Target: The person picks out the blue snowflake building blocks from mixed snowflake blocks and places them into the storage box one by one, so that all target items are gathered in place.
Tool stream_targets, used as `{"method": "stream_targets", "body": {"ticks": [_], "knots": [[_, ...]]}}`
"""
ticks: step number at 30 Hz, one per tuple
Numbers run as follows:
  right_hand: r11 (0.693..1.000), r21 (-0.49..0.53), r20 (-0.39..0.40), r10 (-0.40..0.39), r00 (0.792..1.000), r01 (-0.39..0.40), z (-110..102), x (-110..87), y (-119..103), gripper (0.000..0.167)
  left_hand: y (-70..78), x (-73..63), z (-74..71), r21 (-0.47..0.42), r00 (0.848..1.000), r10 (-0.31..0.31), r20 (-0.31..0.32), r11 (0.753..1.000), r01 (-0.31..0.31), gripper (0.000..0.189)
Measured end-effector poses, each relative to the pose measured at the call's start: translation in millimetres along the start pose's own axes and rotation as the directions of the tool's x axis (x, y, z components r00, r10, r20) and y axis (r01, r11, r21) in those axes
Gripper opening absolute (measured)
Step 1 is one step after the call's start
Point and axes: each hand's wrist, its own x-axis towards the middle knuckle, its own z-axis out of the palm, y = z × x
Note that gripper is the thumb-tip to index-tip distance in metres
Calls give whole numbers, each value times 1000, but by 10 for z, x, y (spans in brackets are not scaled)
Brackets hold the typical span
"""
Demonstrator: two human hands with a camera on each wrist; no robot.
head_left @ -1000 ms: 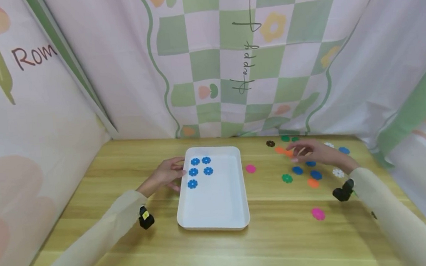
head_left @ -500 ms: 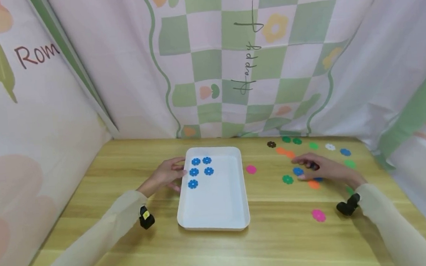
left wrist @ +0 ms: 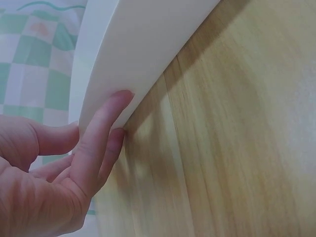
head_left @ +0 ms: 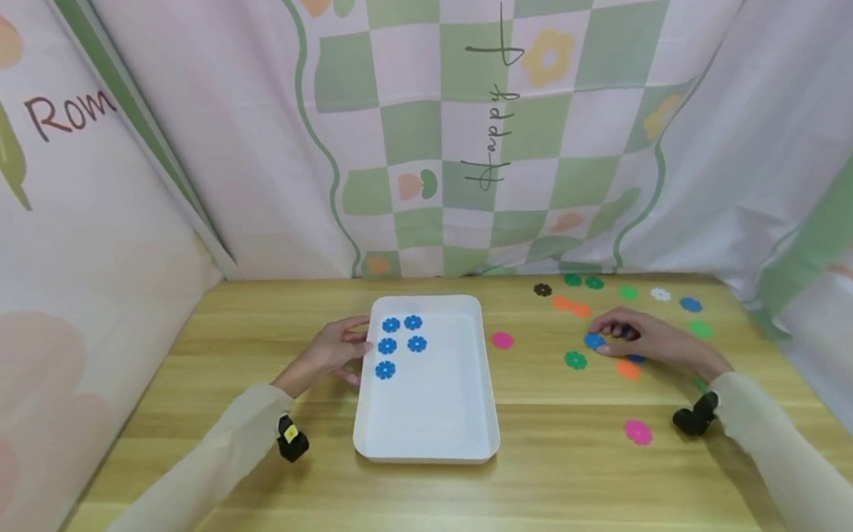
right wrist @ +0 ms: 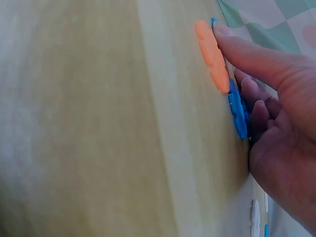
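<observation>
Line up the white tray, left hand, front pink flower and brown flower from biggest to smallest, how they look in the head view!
1. White tray
2. Left hand
3. Front pink flower
4. Brown flower
The pink flower sits nearer the camera, so the two flowers' real sizes may match.

The right hand (head_left: 646,336) has moved from the orange discs (head_left: 560,302) and now pinches a blue disc (head_left: 594,340).

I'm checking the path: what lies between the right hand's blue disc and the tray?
Head view: a pink disc by the tray and, slightly lower in frame, a green disc.
</observation>
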Motion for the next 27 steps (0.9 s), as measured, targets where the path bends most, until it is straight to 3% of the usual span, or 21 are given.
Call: {"method": "stream_targets", "body": {"ticks": [12, 21, 27], "knots": [[999, 54, -22, -3, 1000, 4, 36, -12, -51, 33, -10, -25, -2, -13, 1000, 10, 7, 1000, -9, 61], [997, -29, -75, -70, 995, 68, 68, -53, -119, 25, -77, 10, 38, -10, 1000, 10, 1, 1000, -10, 60], [984, -146, -55, -114, 992, 105, -20, 18, -266, 14, -23, -8, 27, 1, 1000, 4, -3, 1000, -4, 60]]}}
